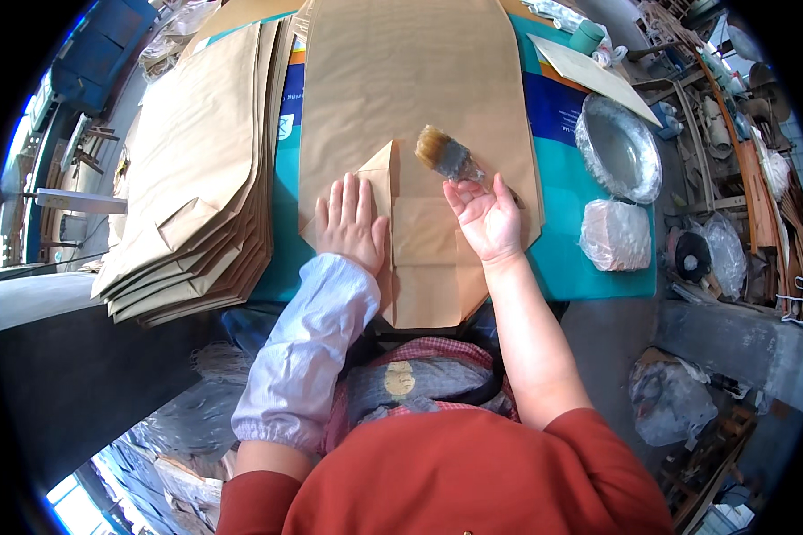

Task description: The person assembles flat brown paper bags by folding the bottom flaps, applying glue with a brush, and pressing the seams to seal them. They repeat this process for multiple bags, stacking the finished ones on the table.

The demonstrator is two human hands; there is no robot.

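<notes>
Fingers of the left hand [351,223] extended and lying flat, close together, pressing down a folded flap [382,174] of the brown paper sheet [410,80]; nothing is grasped. Right hand [486,218] turned palm up, fingers loosely curled, its fingertips pinching the handle of a wide brush [446,153] whose amber bristles point away from the person and rest on or just above the sheet, beside the flap's pointed corner. The left forearm wears a pale blue sleeve cover [308,348]; the right forearm is bare. The sheet lies lengthwise on a teal table [589,192], its near end folded into a narrow strip that overhangs the table edge toward the person. To the left, a fanned stack of brown paper bags [196,178] rests partly on the table. To the right, well apart from the hands, stand a round foil-lined dish [617,147] and, nearer the person, a clear-wrapped whitish bundle [616,234]. A flat board [593,71] lies at the far right corner
</notes>
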